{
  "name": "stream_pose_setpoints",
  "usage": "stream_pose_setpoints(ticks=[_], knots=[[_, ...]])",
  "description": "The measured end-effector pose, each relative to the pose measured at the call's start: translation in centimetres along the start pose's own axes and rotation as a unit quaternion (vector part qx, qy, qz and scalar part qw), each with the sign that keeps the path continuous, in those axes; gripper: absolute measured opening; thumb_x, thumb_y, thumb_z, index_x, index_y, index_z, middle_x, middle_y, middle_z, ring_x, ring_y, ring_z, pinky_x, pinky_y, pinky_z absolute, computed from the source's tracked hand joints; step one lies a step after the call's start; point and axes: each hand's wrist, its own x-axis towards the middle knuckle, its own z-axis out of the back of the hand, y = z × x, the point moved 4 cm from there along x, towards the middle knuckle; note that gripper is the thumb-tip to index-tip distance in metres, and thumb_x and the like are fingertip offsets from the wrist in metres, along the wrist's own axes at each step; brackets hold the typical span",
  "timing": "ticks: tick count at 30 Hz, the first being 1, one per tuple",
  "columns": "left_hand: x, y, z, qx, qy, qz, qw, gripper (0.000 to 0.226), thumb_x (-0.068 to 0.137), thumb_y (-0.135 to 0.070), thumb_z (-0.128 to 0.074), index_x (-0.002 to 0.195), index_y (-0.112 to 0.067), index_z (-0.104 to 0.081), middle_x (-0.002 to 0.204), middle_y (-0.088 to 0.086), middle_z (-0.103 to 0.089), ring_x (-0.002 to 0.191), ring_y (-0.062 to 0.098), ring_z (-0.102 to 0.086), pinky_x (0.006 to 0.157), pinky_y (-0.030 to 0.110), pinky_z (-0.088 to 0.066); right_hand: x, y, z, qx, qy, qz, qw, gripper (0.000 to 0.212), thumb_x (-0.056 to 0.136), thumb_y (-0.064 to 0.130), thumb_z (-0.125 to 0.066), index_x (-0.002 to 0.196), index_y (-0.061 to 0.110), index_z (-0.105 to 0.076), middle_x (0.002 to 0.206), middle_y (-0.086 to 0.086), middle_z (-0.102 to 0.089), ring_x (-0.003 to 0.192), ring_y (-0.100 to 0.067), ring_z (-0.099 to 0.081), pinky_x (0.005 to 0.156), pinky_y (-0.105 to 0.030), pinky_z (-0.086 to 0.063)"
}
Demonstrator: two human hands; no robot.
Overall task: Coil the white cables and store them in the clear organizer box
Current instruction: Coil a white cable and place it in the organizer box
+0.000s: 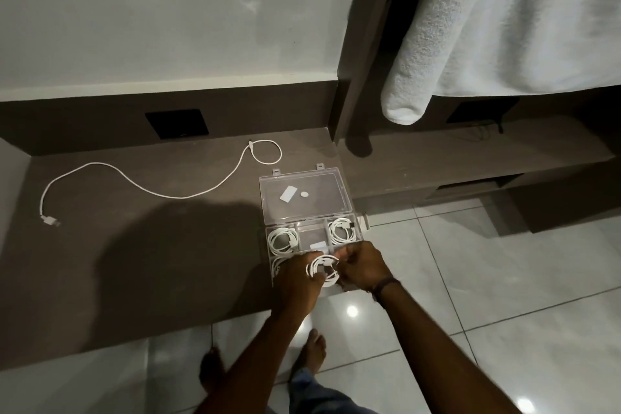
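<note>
The clear organizer box (359,236) lies open on the dark counter, its lid (340,188) flat behind it. One coiled white cable (283,240) fills the back left compartment, another coiled cable (342,229) the back right. My left hand (295,282) and my right hand (361,267) hold a third coiled white cable (323,269) between them just above the box's front compartments. Part of a further coil (277,264) shows under my left hand. A long loose white cable (141,183) lies uncoiled across the counter to the left.
The dark counter (134,262) ends at a front edge near my bare feet (312,351) on glossy white floor tiles (470,279). A white towel (470,27) hangs at the upper right. A black wall plate (177,123) sits behind the loose cable.
</note>
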Motion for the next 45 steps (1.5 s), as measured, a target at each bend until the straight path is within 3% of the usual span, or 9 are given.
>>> stream_pose_setpoints(ticks=[4, 9, 15, 21, 23, 29, 33, 39, 45], knots=[[1.6, -0.5, 0.6, 0.045, -0.008, -0.033, 0.998, 0.035, 0.082, -0.046, -0.049, 0.084, -0.022, -0.074, 0.075, 0.0, -0.076, 0.069, 0.017, -0.067, 0.068, 0.038, -0.057, 1.6, 1.5, 0.4, -0.08, 0.025, 0.011, 0.996, 0.012, 0.082, 0.006, -0.077, 0.084, 0.015, -0.083, 0.088, -0.011, -0.082, 0.088, -0.028, -0.077, 0.086, -0.043, -0.063], [2.3, 0.6, 0.5, -0.147, -0.01, 0.062, 0.987, 0.027, 0.08, -0.012, -0.072, 0.106, -0.011, -0.075, 0.1, 0.009, -0.076, 0.092, 0.027, -0.071, 0.087, 0.045, -0.058, 2.5, 2.2, 0.2, -0.145, -0.006, 0.01, 0.989, 0.013, 0.083, 0.015, -0.075, 0.079, 0.025, -0.082, 0.079, 0.006, -0.075, 0.094, -0.02, -0.075, 0.078, -0.02, -0.049], [1.2, 1.4, 1.0, -0.2, -0.071, 0.03, 0.977, 0.031, 0.075, 0.008, -0.074, 0.104, -0.003, -0.074, 0.094, 0.014, -0.074, 0.085, 0.028, -0.07, 0.081, 0.048, -0.061, 2.4, 2.2, -0.6, -0.176, -0.019, 0.04, 0.983, 0.01, 0.085, 0.016, -0.076, 0.087, 0.021, -0.084, 0.096, -0.003, -0.082, 0.096, -0.025, -0.073, 0.085, -0.025, -0.053], [0.8, 1.5, 0.8, -0.024, -0.042, -0.002, 0.999, 0.023, 0.084, 0.003, -0.068, 0.107, 0.003, -0.07, 0.114, 0.024, -0.064, 0.096, 0.022, -0.06, 0.077, 0.005, -0.047, 1.5, 1.6, -2.0, -0.168, -0.068, 0.073, 0.981, 0.015, 0.088, 0.011, -0.071, 0.087, 0.02, -0.083, 0.087, 0.002, -0.081, 0.053, 0.003, -0.056, 0.041, 0.002, -0.033], [0.9, 1.1, 0.6, 0.022, -0.011, -0.009, 1.0, 0.024, 0.09, -0.004, -0.062, 0.113, 0.001, -0.067, 0.122, 0.022, -0.06, 0.107, 0.028, -0.057, 0.077, 0.002, -0.041, 1.0, 1.6, -2.0, -0.16, -0.083, 0.075, 0.981, 0.014, 0.088, 0.01, -0.072, 0.09, 0.019, -0.083, 0.086, 0.006, -0.078, 0.06, 0.002, -0.062, 0.045, 0.006, -0.035], [0.3, 0.6, 0.0, 0.245, -0.025, -0.042, 0.968, 0.026, 0.093, -0.029, -0.061, 0.114, -0.017, -0.07, 0.124, 0.008, -0.066, 0.11, 0.023, -0.064, 0.092, 0.033, -0.054, 0.6, 1.4, -2.3, -0.151, -0.093, 0.052, 0.983, 0.019, 0.078, 0.007, -0.085, 0.082, 0.025, -0.078, 0.075, 0.012, -0.072, 0.051, 0.008, -0.06, 0.051, 0.002, -0.039], [0.3, 1.7, -0.4, 0.177, -0.018, 0.028, 0.984, 0.046, 0.099, -0.035, -0.049, 0.136, -0.008, -0.048, 0.134, 0.011, -0.058, 0.123, 0.024, -0.054, 0.103, 0.036, -0.047, 0.5, 1.5, -2.4, -0.151, -0.126, 0.037, 0.98, 0.034, 0.069, 0.009, -0.087, 0.063, 0.028, -0.06, 0.064, 0.014, -0.064, 0.052, 0.007, -0.051, 0.046, -0.004, -0.032], [0.2, 0.2, 0.1, 0.192, -0.065, 0.056, 0.978, 0.042, 0.087, -0.044, -0.064, 0.113, -0.01, -0.065, 0.107, 0.008, -0.071, 0.101, 0.024, -0.066, 0.079, 0.034, -0.058, 0.5, 1.3, -2.7, -0.181, -0.143, 0.032, 0.972, 0.01, 0.076, 0.013, -0.083, 0.073, 0.02, -0.077, 0.077, 0.002, -0.078, 0.075, -0.018, -0.074, 0.07, -0.026, -0.059], [0.2, 0.5, -0.2, 0.122, -0.07, 0.059, 0.988, 0.029, 0.076, -0.028, -0.08, 0.104, -0.027, -0.072, 0.11, -0.002, -0.066, 0.1, 0.021, -0.065, 0.08, 0.034, -0.059, 0.1, 1.1, -2.8, -0.218, -0.161, 0.063, 0.96, 0.007, 0.084, 0.018, -0.079, 0.087, 0.023, -0.08, 0.084, 0.0, -0.08, 0.079, -0.022, -0.075, 0.065, -0.019, -0.042]])
